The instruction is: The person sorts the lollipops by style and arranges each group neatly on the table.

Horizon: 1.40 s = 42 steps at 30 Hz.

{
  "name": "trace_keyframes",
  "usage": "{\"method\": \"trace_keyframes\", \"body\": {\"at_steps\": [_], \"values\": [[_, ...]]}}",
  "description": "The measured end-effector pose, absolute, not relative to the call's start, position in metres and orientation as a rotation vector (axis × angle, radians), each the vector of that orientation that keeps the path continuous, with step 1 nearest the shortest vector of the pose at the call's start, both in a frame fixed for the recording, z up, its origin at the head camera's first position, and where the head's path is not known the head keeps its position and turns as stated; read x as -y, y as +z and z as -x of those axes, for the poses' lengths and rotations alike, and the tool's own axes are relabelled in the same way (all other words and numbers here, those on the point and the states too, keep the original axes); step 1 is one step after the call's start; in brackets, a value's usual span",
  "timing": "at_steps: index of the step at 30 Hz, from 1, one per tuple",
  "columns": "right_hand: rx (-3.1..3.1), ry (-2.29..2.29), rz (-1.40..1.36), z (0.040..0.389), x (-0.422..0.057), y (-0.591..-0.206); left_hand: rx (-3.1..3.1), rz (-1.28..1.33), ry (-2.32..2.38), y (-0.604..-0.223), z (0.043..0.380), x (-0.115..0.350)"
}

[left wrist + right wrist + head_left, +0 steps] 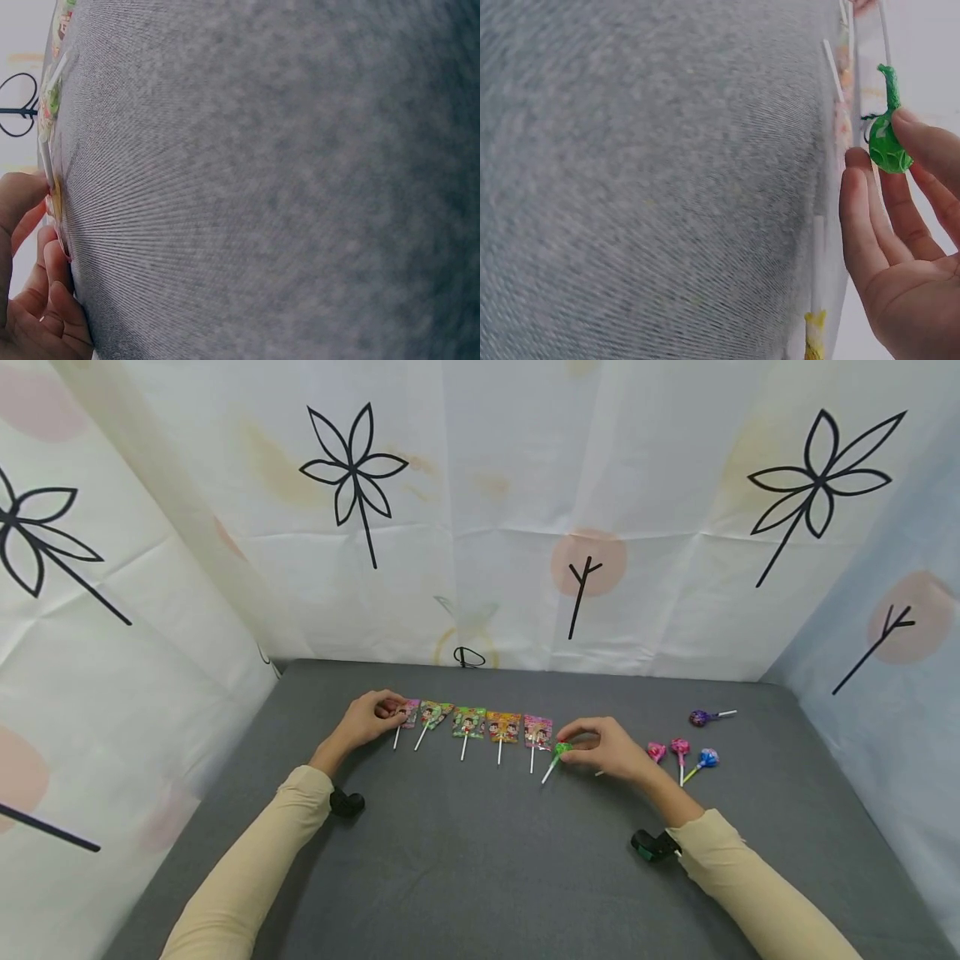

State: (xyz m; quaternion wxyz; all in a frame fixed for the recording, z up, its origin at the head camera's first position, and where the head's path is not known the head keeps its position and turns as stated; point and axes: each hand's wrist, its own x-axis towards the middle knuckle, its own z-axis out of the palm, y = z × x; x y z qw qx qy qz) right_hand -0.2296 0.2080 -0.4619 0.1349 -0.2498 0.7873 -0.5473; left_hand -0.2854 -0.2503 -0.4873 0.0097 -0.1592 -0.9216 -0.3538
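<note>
My right hand [611, 750] pinches a round green lollipop [889, 142] by its head between thumb and fingers, its white stick slanting down toward me. The green lollipop is beside the right end of a row of flat-wrapped lollipops. At that end lies a pink-wrapped lollipop [538, 732], then an orange-wrapped lollipop [503, 727] and a green-wrapped lollipop [468, 723]. Further left, another green-wrapped lollipop [432, 714] tilts. At the row's left end my left hand [369, 718] pinches the edge of a pink-wrapped lollipop [409, 713], covering part of it.
Right of my right hand lie two pink lollipops, one partly covered [656, 751] and one whole [680, 747], a blue lollipop [708, 758] and a purple lollipop [699, 717]. A yellow lollipop [814, 330] lies under my right hand. Patterned white cloth [510, 602] borders the grey table [480, 852].
</note>
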Motion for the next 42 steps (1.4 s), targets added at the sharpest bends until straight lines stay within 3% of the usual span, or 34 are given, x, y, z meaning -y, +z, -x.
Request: {"method": "trace_keyframes", "body": {"at_steps": [12,42], "values": [[-2.249,-1.683,0.726,0.223,-0.196,-0.459,2.87,0.495,-1.102,-0.489,0.287,0.251],[-1.922,-1.767,0.946,0.22,-0.055,-0.466,2.862,0.571,-1.05,-0.484,0.288,0.254]]}}
